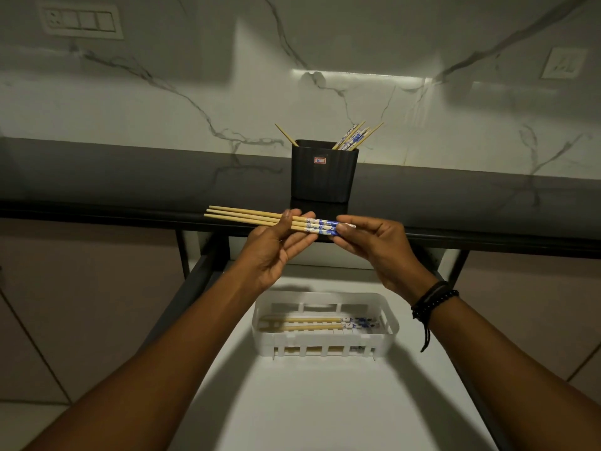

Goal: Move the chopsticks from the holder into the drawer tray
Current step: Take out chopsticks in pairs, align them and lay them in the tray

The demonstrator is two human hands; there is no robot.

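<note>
Chopsticks [244, 217] horizontal, tips pointing left; L grip [276, 252] pinches mid-shaft, R grip [377, 245] pinches blue ends.

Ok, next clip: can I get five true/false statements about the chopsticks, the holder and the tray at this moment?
1. The left hand and right hand together hold a bundle of bamboo chopsticks with blue-and-white patterned ends. True.
2. The black ribbed plastic holder is empty. False: several loose chopsticks stand in it.
3. The white slotted plastic tray has a few chopsticks lying in it. True.
4. The held bundle points straight up. False: it lies roughly level, plain tips to the left.
5. The holder stands inside the drawer. False: it stands on the dark countertop.
</note>
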